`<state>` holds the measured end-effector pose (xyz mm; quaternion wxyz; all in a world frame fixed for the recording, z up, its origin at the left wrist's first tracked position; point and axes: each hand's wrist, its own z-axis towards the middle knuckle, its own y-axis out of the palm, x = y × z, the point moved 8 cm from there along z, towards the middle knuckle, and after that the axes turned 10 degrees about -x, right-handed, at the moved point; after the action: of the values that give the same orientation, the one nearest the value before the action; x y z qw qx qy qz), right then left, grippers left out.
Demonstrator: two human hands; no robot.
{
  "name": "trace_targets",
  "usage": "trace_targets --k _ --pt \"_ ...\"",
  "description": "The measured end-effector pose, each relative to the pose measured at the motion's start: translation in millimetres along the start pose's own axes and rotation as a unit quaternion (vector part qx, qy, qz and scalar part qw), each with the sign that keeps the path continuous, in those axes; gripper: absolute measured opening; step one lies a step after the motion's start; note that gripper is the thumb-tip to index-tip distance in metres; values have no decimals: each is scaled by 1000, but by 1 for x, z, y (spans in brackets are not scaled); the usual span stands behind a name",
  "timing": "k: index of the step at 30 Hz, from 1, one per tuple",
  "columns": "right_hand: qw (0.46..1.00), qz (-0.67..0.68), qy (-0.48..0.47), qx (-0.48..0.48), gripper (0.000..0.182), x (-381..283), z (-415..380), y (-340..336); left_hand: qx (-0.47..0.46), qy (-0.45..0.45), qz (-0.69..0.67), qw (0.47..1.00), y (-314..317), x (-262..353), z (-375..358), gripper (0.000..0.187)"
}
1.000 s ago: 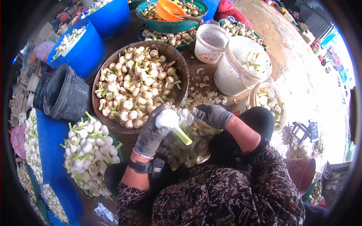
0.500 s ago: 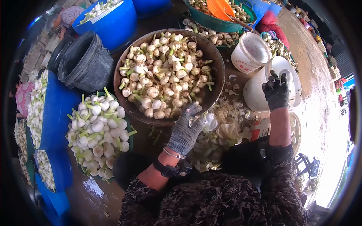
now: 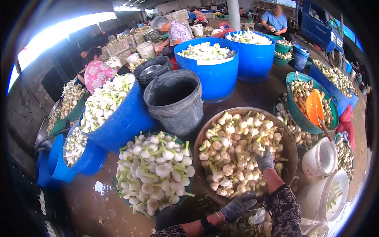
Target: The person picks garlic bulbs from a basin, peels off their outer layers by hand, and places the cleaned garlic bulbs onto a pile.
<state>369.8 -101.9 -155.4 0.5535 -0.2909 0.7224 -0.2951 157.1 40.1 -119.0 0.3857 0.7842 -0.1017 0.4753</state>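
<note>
A round brown metal pan (image 3: 293, 158) holds many garlic bulbs with soil-stained skins (image 3: 227, 170) and short stems. My right hand (image 3: 265, 160), in a grey glove, reaches over the pan's right part, its fingers round a garlic bulb (image 3: 258, 148). Near the pan's lower rim is my left hand (image 3: 239, 206), gloved too, palm hidden, with fingers apart and nothing visible in them. To the left of the pan, peeled white garlic bulbs (image 3: 162, 170) are heaped in a green basin. Loose skins (image 3: 256, 217) lie below my hands.
Blue tubs of garlic (image 3: 205, 85) and a black bucket (image 3: 177, 114) stand beyond. At right are white buckets (image 3: 321, 197) and a green basin with an orange scoop (image 3: 315, 108). Several people, one in a pink top (image 3: 98, 75), sit farther back; a blue truck (image 3: 319, 25) is at upper right.
The view has swung up and left, showing the workplace and people. My right hand has moved from the white bucket into the pan; my left hand has drawn back to the pan's near rim.
</note>
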Motion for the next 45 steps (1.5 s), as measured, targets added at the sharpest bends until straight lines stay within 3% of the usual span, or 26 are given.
trace_targets --k 2,3,5,6,7,8,9,10,11,12,13,14,16,17,18,19,21,22,25,29,31,32,35,39,41,45 --pt "997 52 40 -51 86 26 39 36 -17 43 -6 999 -4 12 4 36" --pt "997 -64 34 -3 80 32 45 41 -13 44 -4 999 -9 12 6 36" --pt "993 -98 61 28 66 14 28 34 -18 81 -13 996 -10 9 8 35" --pt "998 -67 18 0 67 17 31 40 1 48 -3 999 -8 14 5 34" --pt "999 -35 -17 -30 67 26 27 46 20 51 64 996 -12 24 0 34" --pt "999 -6 -49 -15 62 21 11 37 39 166 328 929 -16 23 -1 37" --pt "999 -3 -53 -10 61 6 -10 26 49 51 289 955 -22 22 -1 41" --pt "997 41 -55 -42 60 0 -35 16 123 200 577 782 -14 46 -17 46" --pt "989 108 -99 -39 60 -3 -58 10 164 111 197 960 -31 50 -18 42" --pt "984 104 -139 -39 64 -3 -76 6 257 120 95 954 -58 29 -15 43" --pt "980 103 -167 -34 68 -7 -99 -2 247 192 26 950 -65 17 -15 48" --pt "980 83 -175 -41 67 -23 -130 -18 270 118 -99 950 -59 24 -17 53" --pt "956 217 -172 -98 58 -37 -176 -31 200 149 39 968 -61 3 -10 50" --pt "967 170 -158 -107 57 -42 -192 -40 162 127 83 975 -54 -8 -2 47" --pt "964 180 -159 -112 56 -48 -209 -47 64 135 279 948 -43 -15 3 43" --pt "961 192 -164 -112 54 -51 -224 -52 104 -3 -149 983 -7 4 -9 40" --pt "958 198 -181 -97 54 -45 -246 -58 -8 17 -121 992 20 9 -9 38" --pt "946 259 -157 -119 56 -39 -255 -56 16 -13 -126 992 28 14 -16 35" --pt "962 172 -192 -92 58 -31 -270 -60 2 -14 -64 998 27 -2 -13 33" --pt "951 243 -187 -24 50 -17 -282 -73 23 26 -113 993 39 -1 -17 37" --pt "957 269 -110 3 38 8 -283 -78 66 30 -130 989 43 -3 -22 35" --pt "962 223 -141 71 22 8 -287 -87 90 37 -119 988 40 -6 -21 34" --pt "975 187 -95 75 14 12 -292 -93 111 53 -58 991 43 -3 -19 35" --pt "981 43 -149 118 14 -10 -301 -103 119 78 -81 986 59 -2 -16 28" --pt "980 18 -143 136 14 -5 -298 -101 150 83 69 983 62 5 -15 26" --pt "974 -51 -138 172 13 -4 -297 -107 124 120 141 975 66 6 -11 27"
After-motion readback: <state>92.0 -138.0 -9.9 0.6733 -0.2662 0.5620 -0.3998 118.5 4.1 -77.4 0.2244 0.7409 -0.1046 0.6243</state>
